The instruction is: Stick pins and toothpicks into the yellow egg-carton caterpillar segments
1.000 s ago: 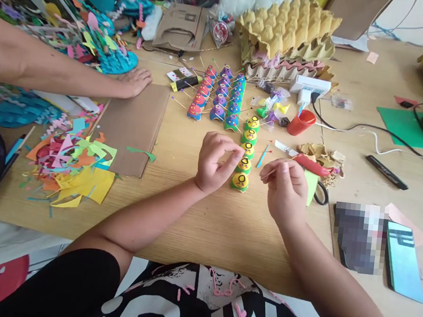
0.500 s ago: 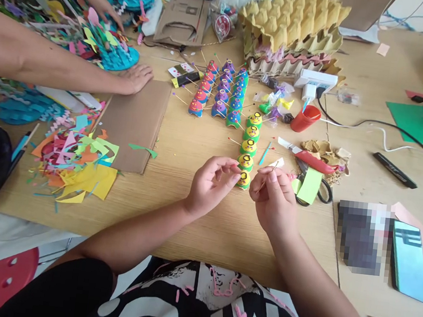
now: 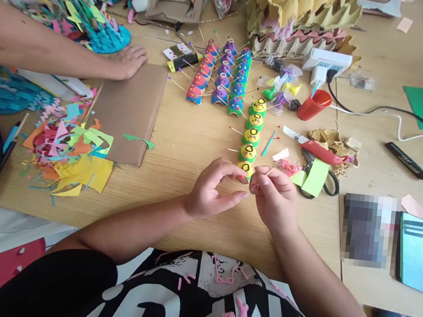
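Observation:
My right hand [image 3: 274,193] pinches a thin wooden stick [image 3: 271,170] between thumb and fingers. Beside it, my left hand [image 3: 218,187] has its thumb and fingers apart, with a small red bit at its fingertips. Both hands are at the near end of a row of yellow and green painted egg-carton caterpillars cups [image 3: 250,136] with faces. Behind stand a red and blue row [image 3: 201,71], a purple row [image 3: 224,74] and a blue and green row [image 3: 239,81], with thin sticks poking out.
Another person's hand [image 3: 130,61] rests by a cardboard sheet [image 3: 125,114] at the left. Paper scraps [image 3: 65,148] lie nearer. At the right are a red cup [image 3: 314,105], a red-handled knife [image 3: 320,149], scissors [image 3: 332,184] and a phone [image 3: 416,253].
The view has shifted, so the table's things sit higher. My left thumb has opened away from its fingers and come closer to my right hand. The other person's second arm has left the view.

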`<state>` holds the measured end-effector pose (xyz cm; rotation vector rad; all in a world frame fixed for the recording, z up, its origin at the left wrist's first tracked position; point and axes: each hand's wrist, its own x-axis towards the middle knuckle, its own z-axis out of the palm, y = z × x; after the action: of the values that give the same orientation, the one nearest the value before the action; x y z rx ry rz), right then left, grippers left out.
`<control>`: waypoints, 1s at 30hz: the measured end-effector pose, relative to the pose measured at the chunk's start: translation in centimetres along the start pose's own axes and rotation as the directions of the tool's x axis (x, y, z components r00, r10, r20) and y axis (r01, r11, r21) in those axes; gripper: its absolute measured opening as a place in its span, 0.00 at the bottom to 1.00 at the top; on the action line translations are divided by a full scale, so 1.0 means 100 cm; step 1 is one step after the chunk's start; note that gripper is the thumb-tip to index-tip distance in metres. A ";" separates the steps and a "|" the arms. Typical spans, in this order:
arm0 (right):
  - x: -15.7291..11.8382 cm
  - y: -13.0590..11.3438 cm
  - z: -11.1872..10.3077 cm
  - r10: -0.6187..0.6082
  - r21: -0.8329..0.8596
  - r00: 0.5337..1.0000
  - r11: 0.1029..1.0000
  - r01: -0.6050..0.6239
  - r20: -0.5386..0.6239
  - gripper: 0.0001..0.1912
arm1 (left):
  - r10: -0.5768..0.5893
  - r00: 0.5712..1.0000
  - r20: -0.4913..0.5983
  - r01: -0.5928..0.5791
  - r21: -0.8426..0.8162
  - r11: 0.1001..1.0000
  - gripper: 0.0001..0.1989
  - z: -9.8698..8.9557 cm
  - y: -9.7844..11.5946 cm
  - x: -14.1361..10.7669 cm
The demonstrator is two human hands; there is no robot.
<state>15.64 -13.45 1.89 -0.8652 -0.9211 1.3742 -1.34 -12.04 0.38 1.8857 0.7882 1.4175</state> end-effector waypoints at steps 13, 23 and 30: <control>-0.001 0.003 0.002 0.041 0.039 0.996 0.999 -0.038 -0.082 0.07 | -0.178 0.983 0.034 0.182 -0.221 0.958 0.15 0.008 -0.003 -0.006; -0.002 0.009 -0.002 0.050 0.020 0.994 0.999 -0.048 -0.094 0.07 | -0.331 0.938 0.104 0.346 -0.332 0.877 0.18 0.007 0.000 -0.006; -0.006 0.015 -0.005 -0.073 -0.144 0.997 0.987 0.072 0.004 0.06 | -0.419 0.905 0.080 0.416 -0.383 0.825 0.14 0.010 0.002 -0.006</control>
<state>15.51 -14.01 0.24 -0.9320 -1.0509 1.2562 -0.47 -12.75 0.00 1.3021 0.7915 1.1934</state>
